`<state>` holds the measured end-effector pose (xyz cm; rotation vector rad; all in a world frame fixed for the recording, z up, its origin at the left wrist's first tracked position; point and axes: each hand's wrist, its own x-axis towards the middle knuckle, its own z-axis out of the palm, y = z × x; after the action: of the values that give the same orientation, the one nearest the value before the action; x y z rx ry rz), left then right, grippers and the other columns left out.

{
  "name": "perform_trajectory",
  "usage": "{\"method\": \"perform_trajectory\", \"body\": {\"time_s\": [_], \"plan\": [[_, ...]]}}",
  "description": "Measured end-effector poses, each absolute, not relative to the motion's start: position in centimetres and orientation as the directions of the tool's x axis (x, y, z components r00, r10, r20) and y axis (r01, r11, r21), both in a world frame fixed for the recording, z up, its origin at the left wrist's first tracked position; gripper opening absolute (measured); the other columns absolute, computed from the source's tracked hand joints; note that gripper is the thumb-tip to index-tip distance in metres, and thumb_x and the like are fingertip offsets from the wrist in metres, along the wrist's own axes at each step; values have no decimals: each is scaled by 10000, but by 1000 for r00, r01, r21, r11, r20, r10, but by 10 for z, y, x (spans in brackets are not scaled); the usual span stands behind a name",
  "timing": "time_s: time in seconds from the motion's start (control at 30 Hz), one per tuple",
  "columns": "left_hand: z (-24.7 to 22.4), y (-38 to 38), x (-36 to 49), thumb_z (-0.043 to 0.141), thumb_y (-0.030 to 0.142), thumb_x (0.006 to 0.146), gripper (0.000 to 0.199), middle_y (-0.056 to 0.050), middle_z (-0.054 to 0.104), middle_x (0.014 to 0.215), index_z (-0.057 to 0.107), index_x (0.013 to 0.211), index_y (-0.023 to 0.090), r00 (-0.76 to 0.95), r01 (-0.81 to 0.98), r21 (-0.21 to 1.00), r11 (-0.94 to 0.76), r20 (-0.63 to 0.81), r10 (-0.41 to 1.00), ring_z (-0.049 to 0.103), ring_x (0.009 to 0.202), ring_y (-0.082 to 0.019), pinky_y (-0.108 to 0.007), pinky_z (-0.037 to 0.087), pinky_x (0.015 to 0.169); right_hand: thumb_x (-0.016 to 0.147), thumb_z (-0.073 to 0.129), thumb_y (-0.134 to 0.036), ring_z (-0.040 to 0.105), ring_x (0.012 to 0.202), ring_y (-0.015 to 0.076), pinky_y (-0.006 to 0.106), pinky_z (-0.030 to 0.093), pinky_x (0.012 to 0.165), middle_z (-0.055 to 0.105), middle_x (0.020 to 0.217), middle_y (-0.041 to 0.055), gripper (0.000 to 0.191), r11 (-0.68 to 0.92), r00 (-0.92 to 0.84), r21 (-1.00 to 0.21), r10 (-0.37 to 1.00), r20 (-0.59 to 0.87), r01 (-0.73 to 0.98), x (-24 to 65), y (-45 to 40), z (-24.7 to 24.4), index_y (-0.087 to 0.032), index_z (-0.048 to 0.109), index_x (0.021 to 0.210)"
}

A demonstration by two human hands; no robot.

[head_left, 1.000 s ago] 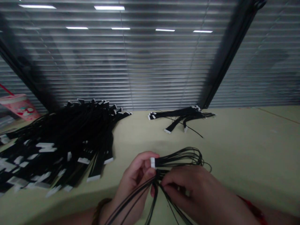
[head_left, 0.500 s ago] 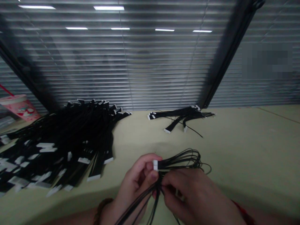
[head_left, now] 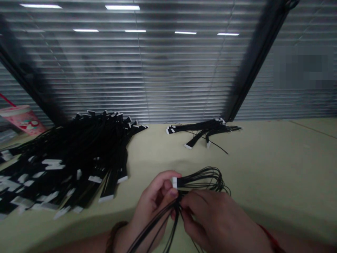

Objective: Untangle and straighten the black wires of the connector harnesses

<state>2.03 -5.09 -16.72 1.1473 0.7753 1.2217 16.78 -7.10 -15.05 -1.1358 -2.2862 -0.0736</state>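
My left hand [head_left: 154, 205] is shut on a black wire harness [head_left: 202, 179], pinching its white connector [head_left: 175, 182] between thumb and fingers. The harness's thin wires loop away to the right, and others hang down past my wrist. My right hand [head_left: 213, 219] sits close beside it, its fingertips pinching several wires just under the connector. Those fingers hide the exact grip. A large heap of similar black harnesses with white connectors [head_left: 79, 165] lies to the left, and a smaller bunch [head_left: 202, 131] lies farther ahead.
The harnesses lie on a pale green tabletop [head_left: 271, 168]. Its far edge meets a window with slatted blinds [head_left: 144, 70], crossed by a dark frame post [head_left: 255, 63]. A pink patterned cup [head_left: 22, 119] stands at the far left behind the heap.
The connector has shifted slightly right and the wire loops have drawn in a little. My right hand has moved slightly left, closer to my left hand. The heaps have not moved.
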Motion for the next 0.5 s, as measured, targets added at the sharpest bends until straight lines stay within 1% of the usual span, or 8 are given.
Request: {"method": "perform_trajectory", "body": {"time_s": [0.13, 0.2, 0.33, 0.4, 0.5], "plan": [[-163, -51, 22, 650, 321, 807, 170, 33, 519, 666, 624, 941, 220, 202, -273, 961, -46, 104, 974, 462, 542, -78, -147, 403, 456, 676, 577, -27, 607, 600, 171, 281, 475, 519, 621, 704, -2, 172, 682, -528, -144, 665, 528, 717, 168, -69, -153, -167, 600, 772], [-164, -50, 22, 645, 312, 810, 178, 29, 523, 681, 617, 958, 215, 192, -256, 966, -37, 88, 977, 455, 542, -80, -158, 407, 462, 702, 545, -21, 595, 597, 184, 300, 474, 514, 612, 707, 11, 171, 698, -546, -106, 637, 544, 709, 168, -68, -157, -159, 594, 791], [-165, -50, 21, 649, 351, 800, 226, 21, 524, 693, 615, 968, 204, 176, -246, 969, -18, 63, 982, 452, 556, -88, -170, 414, 470, 758, 448, -23, 576, 615, 205, 332, 476, 533, 595, 715, 46, 194, 733, -601, -33, 582, 548, 680, 170, -68, -161, -150, 587, 805], [-165, -49, 20, 661, 347, 789, 216, 24, 515, 672, 629, 949, 206, 164, -260, 965, -41, 86, 983, 449, 555, -91, -163, 403, 453, 760, 402, -15, 563, 611, 201, 323, 465, 528, 584, 710, 56, 227, 753, -634, -13, 563, 531, 658, 172, -69, -159, -150, 582, 793], [-165, -50, 20, 666, 326, 785, 184, 31, 504, 646, 647, 931, 214, 142, -275, 958, -79, 122, 982, 428, 535, -87, -152, 379, 424, 743, 370, -3, 539, 570, 203, 314, 417, 480, 571, 682, 65, 252, 742, -627, -10, 573, 528, 670, 173, -73, -156, -152, 572, 762]]}}
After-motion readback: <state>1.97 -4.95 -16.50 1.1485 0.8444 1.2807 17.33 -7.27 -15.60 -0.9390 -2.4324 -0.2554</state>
